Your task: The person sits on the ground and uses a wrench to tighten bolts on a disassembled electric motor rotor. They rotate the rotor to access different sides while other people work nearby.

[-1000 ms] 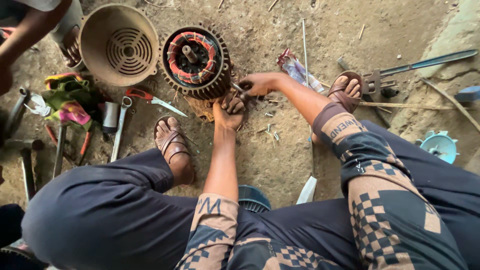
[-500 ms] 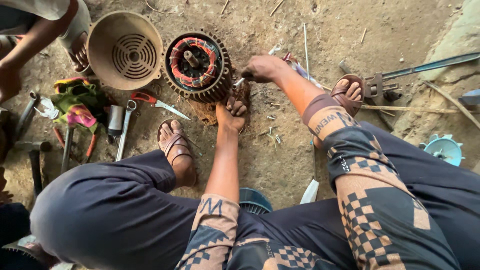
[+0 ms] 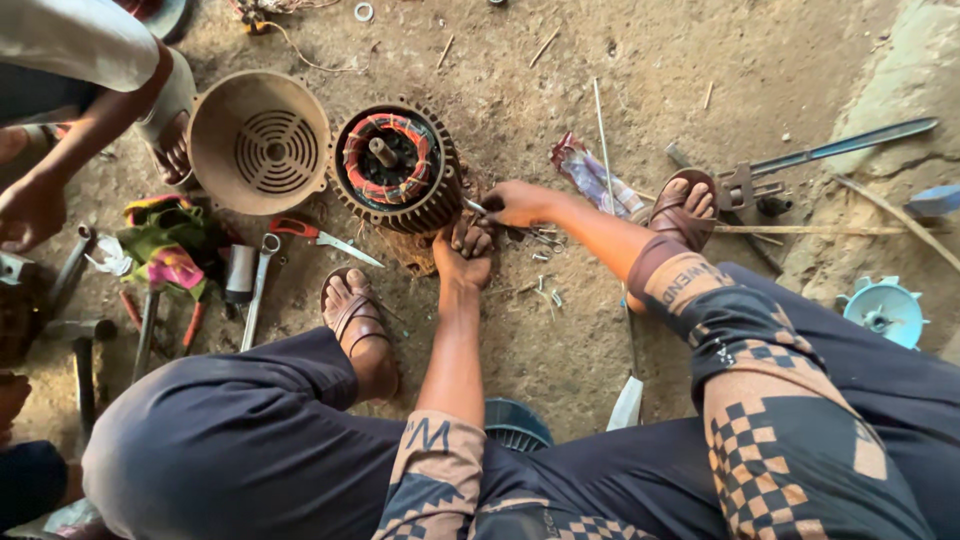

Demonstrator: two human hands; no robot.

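Electric motor (image 3: 397, 168) upright on dirt floor (image 3: 560, 350), centre-left of frame, windings exposed. Left hand (image 3: 466, 250) braced at its lower right base, fingers curled, grip unclear. Right hand (image 3: 520, 203) pinching a small metal tool (image 3: 474, 206) against the housing. Fan cover (image 3: 260, 142) and wrench (image 3: 255, 290) left. Dusty, debris-strewn ground.

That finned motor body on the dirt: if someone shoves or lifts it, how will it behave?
The motor body is probably heavy for its size: metal fins and copper windings show. Standing on end on soft dirt, it seems likelier to drag than roll. The left hand braces its base and the right hand works at its side, so it may shift when pushed.
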